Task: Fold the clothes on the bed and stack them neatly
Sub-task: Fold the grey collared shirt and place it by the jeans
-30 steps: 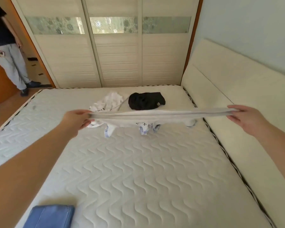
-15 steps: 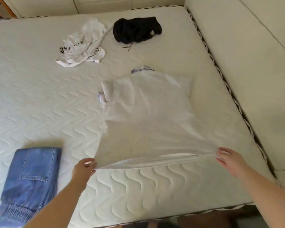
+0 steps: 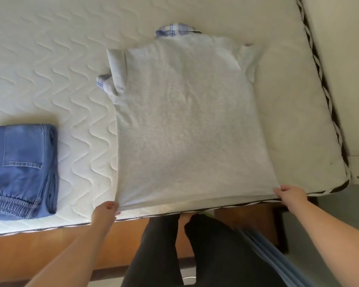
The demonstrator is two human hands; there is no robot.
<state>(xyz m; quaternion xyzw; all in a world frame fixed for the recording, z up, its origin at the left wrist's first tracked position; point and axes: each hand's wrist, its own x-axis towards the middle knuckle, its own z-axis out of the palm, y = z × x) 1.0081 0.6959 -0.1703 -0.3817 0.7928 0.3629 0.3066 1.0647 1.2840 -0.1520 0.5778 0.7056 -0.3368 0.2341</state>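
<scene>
Since half a second ago, the light grey short-sleeved cotton shirt (image 3: pixel 187 121) lies nearer the mattress's front edge, spread flat on the white quilted mattress (image 3: pixel 50 59). Left hand (image 3: pixel 105 212) and right hand (image 3: pixel 290 194) each pinch a hem corner. Folded blue denim jeans (image 3: pixel 21 168) sit by the front-left edge.

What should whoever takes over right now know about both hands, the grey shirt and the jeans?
Left hand: pinches the near-left hem corner of the grey shirt.
Right hand: pinches the near-right hem corner.
Shirt: spread back-up on the mattress, hem at the near edge, plaid collar at the far end, left sleeve bunched.
Done: jeans lie folded to the left.
Left: smooth the sleeve, fold the shirt and stack it with the jeans. No other clothes are in view now.
</scene>
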